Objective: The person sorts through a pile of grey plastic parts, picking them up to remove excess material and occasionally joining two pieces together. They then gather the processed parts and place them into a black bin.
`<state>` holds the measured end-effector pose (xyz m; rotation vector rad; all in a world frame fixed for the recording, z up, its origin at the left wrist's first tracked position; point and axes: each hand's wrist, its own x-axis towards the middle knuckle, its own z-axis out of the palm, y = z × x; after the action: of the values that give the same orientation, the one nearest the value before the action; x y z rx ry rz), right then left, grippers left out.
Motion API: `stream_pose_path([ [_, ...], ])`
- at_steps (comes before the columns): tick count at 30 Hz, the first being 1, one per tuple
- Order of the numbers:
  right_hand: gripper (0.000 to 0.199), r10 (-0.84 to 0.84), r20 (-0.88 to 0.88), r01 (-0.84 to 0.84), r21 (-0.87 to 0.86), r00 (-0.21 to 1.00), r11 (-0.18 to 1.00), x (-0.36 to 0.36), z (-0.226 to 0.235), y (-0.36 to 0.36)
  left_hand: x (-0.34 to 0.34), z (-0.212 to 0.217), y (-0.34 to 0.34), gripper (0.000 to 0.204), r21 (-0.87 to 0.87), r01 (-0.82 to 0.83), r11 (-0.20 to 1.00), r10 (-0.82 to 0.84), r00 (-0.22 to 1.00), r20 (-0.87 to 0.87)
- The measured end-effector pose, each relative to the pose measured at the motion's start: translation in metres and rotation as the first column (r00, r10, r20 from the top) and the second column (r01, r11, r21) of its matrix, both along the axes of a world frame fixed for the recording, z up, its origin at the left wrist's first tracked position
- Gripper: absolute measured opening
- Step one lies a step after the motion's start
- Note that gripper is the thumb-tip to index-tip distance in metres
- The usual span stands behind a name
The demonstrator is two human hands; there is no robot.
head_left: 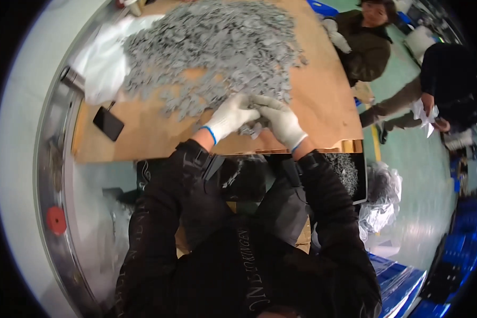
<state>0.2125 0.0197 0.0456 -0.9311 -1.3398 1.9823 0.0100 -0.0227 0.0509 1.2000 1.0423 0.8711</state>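
A wide heap of small flat grey pieces point(212, 45) is spread over the brown table top point(323, 100). At its near side, close to the front edge, my two hands meet in white knit gloves. My left hand point(231, 115) has its fingers curled in from the left, and my right hand point(281, 121) bends over from the other side. Between and beneath them a few grey pieces point(253, 129) show, gripped by the closed fingers. The gloves partly hide these pieces, so their exact shape is unclear.
A black phone point(108, 123), a steel flask point(72, 79) and a white plastic sheet point(103, 63) lie at the left. Below the right edge stands a bin of grey bits point(344, 172) beside a clear plastic bag point(380, 199). Two people are at the far right.
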Motion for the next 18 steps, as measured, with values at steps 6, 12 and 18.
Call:
stream_pose_path([
  [6, 0.049, 0.071, -0.121, -0.080, -0.067, 0.990, 0.995, -0.012, -0.008, -0.016, -0.013, 0.015, -0.033, 0.030, -0.209, -0.260, 0.943, 0.253, 0.966, -0.060],
  [12, 0.064, -0.057, -0.346, -0.054, -0.303, 0.937, 0.951, -0.027, 0.003, -0.024, -0.046, -0.009, -0.032, 0.033, -0.416, -0.184, 0.890, 0.302, 0.924, 0.236],
  [18, 0.073, -0.057, -0.537, -0.120, -0.289, 0.841, 0.950, 0.015, 0.008, -0.020, -0.071, -0.036, 0.005, 0.028, 0.804, 0.198, 0.560, 0.533, 0.657, -0.533],
])
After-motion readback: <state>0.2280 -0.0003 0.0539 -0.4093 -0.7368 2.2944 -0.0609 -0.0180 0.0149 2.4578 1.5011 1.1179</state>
